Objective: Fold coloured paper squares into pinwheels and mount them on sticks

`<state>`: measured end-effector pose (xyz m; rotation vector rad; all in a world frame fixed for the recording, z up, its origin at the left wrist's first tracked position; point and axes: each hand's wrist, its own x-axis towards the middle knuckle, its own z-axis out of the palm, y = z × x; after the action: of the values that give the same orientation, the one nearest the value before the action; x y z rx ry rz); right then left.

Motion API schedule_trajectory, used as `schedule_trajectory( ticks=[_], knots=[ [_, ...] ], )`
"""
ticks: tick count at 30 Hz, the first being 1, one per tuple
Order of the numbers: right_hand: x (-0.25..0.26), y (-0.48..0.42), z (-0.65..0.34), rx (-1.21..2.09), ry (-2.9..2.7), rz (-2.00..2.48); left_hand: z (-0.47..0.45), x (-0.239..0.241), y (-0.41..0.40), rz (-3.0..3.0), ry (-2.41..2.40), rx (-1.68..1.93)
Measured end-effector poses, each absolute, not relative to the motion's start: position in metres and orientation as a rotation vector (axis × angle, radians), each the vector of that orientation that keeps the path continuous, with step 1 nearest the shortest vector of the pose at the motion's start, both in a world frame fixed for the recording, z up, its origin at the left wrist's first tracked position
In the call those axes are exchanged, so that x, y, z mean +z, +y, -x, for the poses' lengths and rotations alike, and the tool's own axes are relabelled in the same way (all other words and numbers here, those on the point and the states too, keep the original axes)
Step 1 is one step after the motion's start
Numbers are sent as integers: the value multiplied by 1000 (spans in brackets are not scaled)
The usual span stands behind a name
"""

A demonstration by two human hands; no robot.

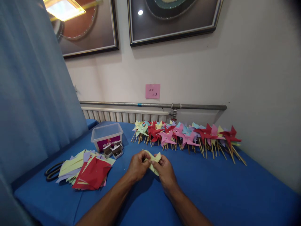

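Note:
Between my two hands, above the blue cloth, is a pale yellow paper pinwheel with some of its corners folded in. My left hand pinches its left side, thumb near the middle. From the right, my right hand grips the paper, its thumb also close to the centre. The fingers hide part of the folds, and whether a pin is in the paper I cannot tell. To the left lies a pile of cut paper sheets in red, yellow, purple and green.
Finished pinwheels on sticks lie in a long row along the back. A clear plastic tub stands at back left, with small boxes of pins before it. Black-handled scissors lie by the paper pile. A blue curtain hangs at left.

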<state>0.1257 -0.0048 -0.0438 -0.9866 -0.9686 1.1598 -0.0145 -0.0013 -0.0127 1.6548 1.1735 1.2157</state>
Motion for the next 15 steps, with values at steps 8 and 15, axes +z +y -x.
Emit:
schedule_trajectory(
  ticks=[8, 15],
  knots=[
    [-41, -6, -128, 1185, -887, 974, 19, -4, 3, -1255, 1123, 1327],
    [-44, -6, -127, 1183, -964, 999, 17, -13, 6, -1090, 1042, 1076]
  ],
)
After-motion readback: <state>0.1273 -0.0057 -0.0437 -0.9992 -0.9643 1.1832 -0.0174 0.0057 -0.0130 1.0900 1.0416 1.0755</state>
